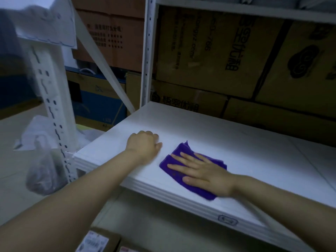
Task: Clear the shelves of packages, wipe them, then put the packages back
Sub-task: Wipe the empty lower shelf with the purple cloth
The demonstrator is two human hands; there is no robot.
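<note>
A white shelf board (227, 142) fills the middle of the view, with no packages on it. A purple cloth (179, 151) lies flat near the shelf's front edge. My right hand (203, 171) presses down on the cloth with the fingers spread flat. To the left of the cloth, my left hand (144, 145) rests on the bare shelf with the fingers curled under, holding nothing. A brown package with a label (98, 240) shows below the shelf at the bottom edge.
Large cardboard boxes (227, 57) are stacked behind the shelf. A white perforated upright (52, 99) stands at the left, and a second post (147, 51) at the shelf's back corner. Plastic bags (41, 171) lie on the floor at the left. Another shelf (236, 8) runs overhead.
</note>
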